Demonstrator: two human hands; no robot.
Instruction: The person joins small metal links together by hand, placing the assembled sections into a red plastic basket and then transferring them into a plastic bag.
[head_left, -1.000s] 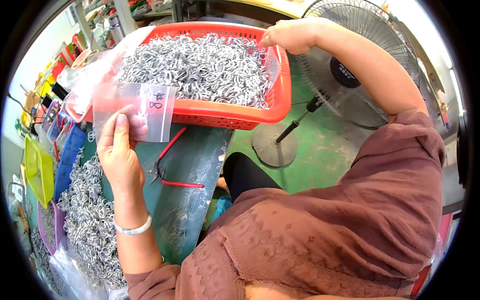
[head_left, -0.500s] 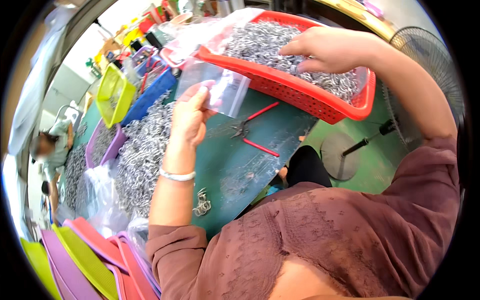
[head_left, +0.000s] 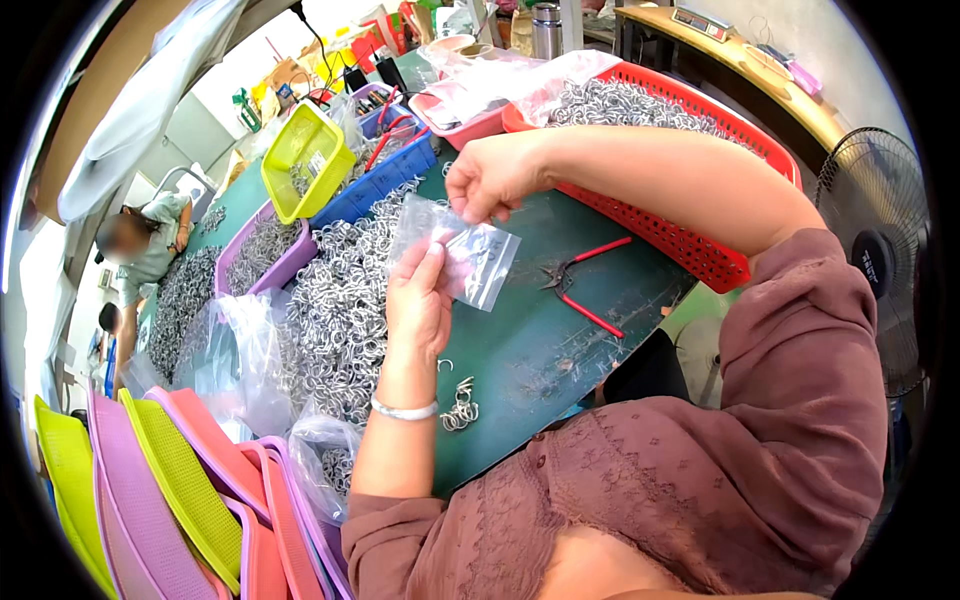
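Note:
My left hand (head_left: pixel 418 300) holds up a small clear plastic bag (head_left: pixel 468 256) over the green table (head_left: pixel 560 340). My right hand (head_left: pixel 492 180) is just above the bag's open top, fingers pinched together, seemingly on small metal rings. A heap of silver metal rings (head_left: pixel 340 300) lies to the left of my left hand. A few loose rings (head_left: pixel 460 405) rest near my left wrist. The red basket (head_left: pixel 700 250) full of rings stands behind my right forearm.
Red-handled pliers (head_left: pixel 585 285) lie on the table right of the bag. Yellow (head_left: pixel 300 160), blue (head_left: pixel 385 180) and purple (head_left: pixel 255 260) trays stand at the back left. Stacked coloured trays (head_left: pixel 180 490) sit lower left. A fan (head_left: pixel 880 250) stands right. Another person (head_left: pixel 140 250) sits far left.
My right hand has left the red basket and come over to the bag's mouth. My view has swung left, so the basket now sits farther back right.

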